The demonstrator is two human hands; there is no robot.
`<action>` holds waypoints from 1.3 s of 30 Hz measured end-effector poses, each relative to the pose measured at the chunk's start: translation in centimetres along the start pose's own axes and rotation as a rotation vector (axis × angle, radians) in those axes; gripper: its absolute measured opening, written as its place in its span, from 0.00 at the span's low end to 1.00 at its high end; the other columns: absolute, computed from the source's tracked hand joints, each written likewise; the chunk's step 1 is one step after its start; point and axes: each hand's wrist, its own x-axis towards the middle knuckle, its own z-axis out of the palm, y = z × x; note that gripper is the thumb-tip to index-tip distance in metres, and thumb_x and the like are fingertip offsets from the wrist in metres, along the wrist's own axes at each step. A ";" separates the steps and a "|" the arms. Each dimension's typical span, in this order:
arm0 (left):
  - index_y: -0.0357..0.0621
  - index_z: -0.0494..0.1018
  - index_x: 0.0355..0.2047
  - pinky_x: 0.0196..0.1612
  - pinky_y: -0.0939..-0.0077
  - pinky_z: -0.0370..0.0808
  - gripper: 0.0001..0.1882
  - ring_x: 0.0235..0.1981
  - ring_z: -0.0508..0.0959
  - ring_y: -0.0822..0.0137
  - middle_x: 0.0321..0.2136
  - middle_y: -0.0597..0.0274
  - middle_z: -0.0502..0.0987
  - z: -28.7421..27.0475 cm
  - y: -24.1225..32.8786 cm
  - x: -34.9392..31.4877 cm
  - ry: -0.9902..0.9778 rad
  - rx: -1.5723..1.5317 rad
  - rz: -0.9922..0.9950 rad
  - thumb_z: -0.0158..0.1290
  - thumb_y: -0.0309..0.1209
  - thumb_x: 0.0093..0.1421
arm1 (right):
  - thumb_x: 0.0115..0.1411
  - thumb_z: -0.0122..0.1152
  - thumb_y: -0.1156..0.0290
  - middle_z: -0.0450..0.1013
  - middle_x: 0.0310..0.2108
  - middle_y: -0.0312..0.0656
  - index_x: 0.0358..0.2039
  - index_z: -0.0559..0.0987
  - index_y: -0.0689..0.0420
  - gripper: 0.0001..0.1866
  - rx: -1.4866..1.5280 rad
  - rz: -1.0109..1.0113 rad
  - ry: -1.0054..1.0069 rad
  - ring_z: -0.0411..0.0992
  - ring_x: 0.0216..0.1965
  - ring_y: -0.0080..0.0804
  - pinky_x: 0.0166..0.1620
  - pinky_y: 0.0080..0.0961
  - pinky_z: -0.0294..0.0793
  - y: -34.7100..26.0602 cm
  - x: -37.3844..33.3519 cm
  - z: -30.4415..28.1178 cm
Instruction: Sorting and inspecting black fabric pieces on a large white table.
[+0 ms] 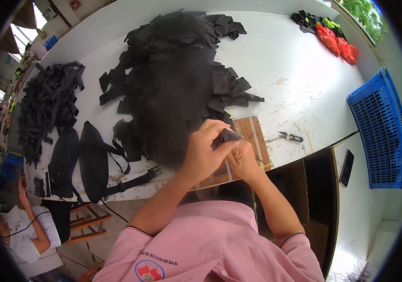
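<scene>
Over the near edge of the table, my left hand (204, 151) and my right hand (245, 162) meet, fingers closed on a small black fabric piece (229, 135). Its dark end sticks out between them; the rest is hidden by the fingers. Just beyond my hands lies a large heap of black fabric pieces (163, 61), partly blurred by a dark smudge in the picture. Under my hands is a brown wooden board (257, 145) set at the table edge. Thread snips (290, 137) lie on the white table (276, 89) to the right.
At left are a pile of black strips (50, 103), black belt bags (93, 162) and a buckle strap (135, 182). Red plastic bags (337, 44) sit far right, above a blue basket (382, 131) and a phone (346, 168). A co-worker (29, 230) sits lower left near a wooden stool (88, 222).
</scene>
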 end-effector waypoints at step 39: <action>0.38 0.72 0.28 0.35 0.60 0.72 0.12 0.33 0.76 0.50 0.30 0.48 0.75 3.5 -15.0 12.4 0.190 0.683 -0.582 0.53 0.36 0.50 | 0.61 0.44 0.55 0.65 0.10 0.34 0.12 0.69 0.60 0.27 0.316 0.612 0.508 0.62 0.14 0.19 0.19 0.15 0.57 -1.7 -11.4 -6.1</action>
